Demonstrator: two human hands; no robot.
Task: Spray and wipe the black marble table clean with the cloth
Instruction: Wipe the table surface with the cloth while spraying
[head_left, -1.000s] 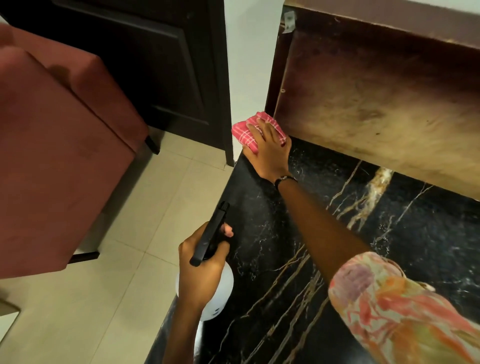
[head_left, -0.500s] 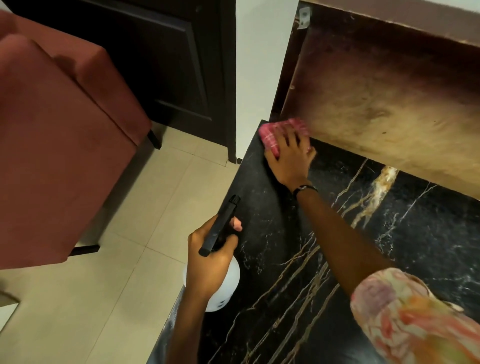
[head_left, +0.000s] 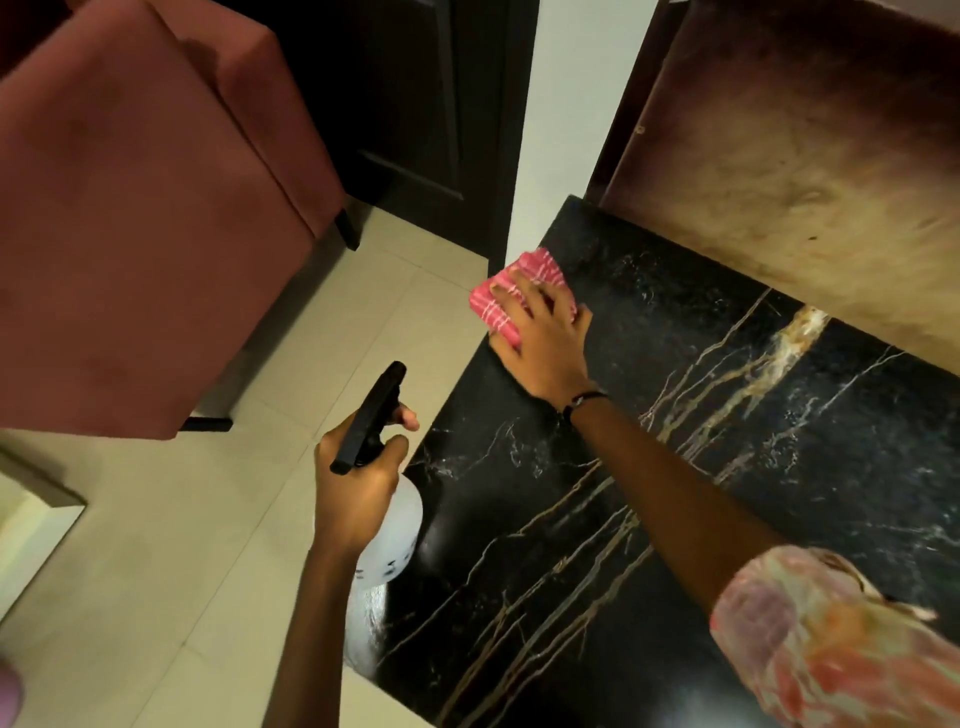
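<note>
Two hands, right grip (head_left: 545, 340) spread flat on pink cloth (head_left: 498, 301), left grip (head_left: 358, 483) clenching spray bottle (head_left: 389, 540), markings unreadable.

1. Table (head_left: 727, 493): black marble top with white and gold veins, glossy, seen from above; its left edge runs beside the tiled floor.
2. Cloth (head_left: 501, 306): pink-red with a pale check, folded into a pad, pressed flat on the table near its far left corner.
3. Spray bottle (head_left: 395, 540): white rounded body, black trigger head, held upright at the table's left edge, nozzle pointed away.
</note>
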